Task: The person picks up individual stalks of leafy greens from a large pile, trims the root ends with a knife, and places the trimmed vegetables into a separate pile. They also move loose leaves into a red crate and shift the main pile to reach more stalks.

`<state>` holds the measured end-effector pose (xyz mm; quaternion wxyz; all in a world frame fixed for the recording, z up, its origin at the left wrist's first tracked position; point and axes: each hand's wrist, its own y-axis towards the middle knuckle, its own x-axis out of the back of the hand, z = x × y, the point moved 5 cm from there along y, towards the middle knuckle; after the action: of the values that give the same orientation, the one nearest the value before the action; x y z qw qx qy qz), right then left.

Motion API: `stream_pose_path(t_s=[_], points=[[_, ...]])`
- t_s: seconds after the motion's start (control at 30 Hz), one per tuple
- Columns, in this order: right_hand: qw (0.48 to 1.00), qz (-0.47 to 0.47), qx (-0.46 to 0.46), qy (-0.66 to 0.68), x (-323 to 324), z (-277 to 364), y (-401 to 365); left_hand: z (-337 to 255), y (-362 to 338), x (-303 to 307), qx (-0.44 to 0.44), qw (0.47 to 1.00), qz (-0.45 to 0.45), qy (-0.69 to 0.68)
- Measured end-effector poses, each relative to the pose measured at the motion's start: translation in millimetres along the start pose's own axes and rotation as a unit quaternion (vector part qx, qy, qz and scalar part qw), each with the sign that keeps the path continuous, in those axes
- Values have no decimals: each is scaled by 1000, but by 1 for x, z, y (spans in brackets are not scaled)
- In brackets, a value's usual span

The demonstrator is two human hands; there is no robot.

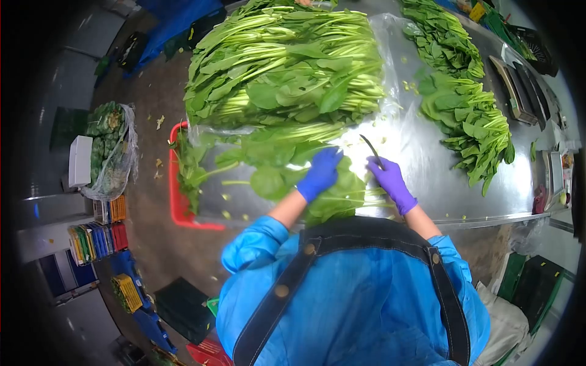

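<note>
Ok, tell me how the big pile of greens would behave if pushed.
The big pile of greens would probably slump or slide apart, being many layered stalks. Its broad, thin-looking leaves would likely flop and might tear.

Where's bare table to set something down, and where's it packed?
Biggest: metal table between the right hand and the row of greens, short of the near edge. Smaller: right of that row, toward the table's right end. Crowded: the big pile, and the loose leaves around the left hand, reaching the red crate.
</note>
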<state>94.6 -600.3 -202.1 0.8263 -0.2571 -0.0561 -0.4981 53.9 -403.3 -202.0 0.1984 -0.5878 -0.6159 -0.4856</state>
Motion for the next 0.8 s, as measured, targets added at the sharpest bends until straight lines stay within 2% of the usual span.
stream_pose_path(t_s=[0.07, 0.1, 0.17, 0.2, 0.27, 0.3, 0.33, 0.4, 0.43, 0.47, 0.53, 0.63, 0.7, 0.73, 0.8], points=[[989, -85, 123, -19, -3, 17, 1, -1, -9, -21, 11, 989, 132, -64], [989, -80, 124, -19, -7, 18, 3, -3, -16, -24, 15, 989, 131, -63], [988, -21, 140, -60, -22, 20, 9, -11, -35, -32, 1, 968, 216, -129], [988, -17, 142, -59, -25, 21, 11, -13, -43, -29, 5, 968, 215, -126], [997, 60, 48, -19, -38, 11, 11, -31, -56, -11, -117, 978, 136, -106], [995, 97, 1, 0, -45, 7, 11, -34, -55, 3, -111, 982, 102, -116], [995, 100, 2, 1, -46, 8, 9, -35, -53, 14, -108, 982, 102, -115], [995, 83, -41, -31, -43, 3, 5, -22, -51, 42, 1, 999, 6, -51], [995, 85, -41, -31, -44, -6, 7, -4, -62, 38, 59, 998, -8, -10], [997, 74, -16, -14, -45, -9, 9, 3, -65, 41, 60, 998, -8, -10], [998, 61, 11, 3, -44, -15, 12, 26, -68, 38, 156, 985, 65, 37], [993, 108, -35, -18, -47, 14, 1, 29, -66, 33, 119, 990, 75, 24], [984, 98, 78, -125, -48, 27, 3, 27, -65, 35, 132, 986, 105, 11], [984, 98, 79, -125, -46, 23, 7, 27, -65, 35, 147, 980, 134, -2], [996, -17, 67, -58, -21, 11, 22, 26, -70, 47, 154, 974, 157, -46]])
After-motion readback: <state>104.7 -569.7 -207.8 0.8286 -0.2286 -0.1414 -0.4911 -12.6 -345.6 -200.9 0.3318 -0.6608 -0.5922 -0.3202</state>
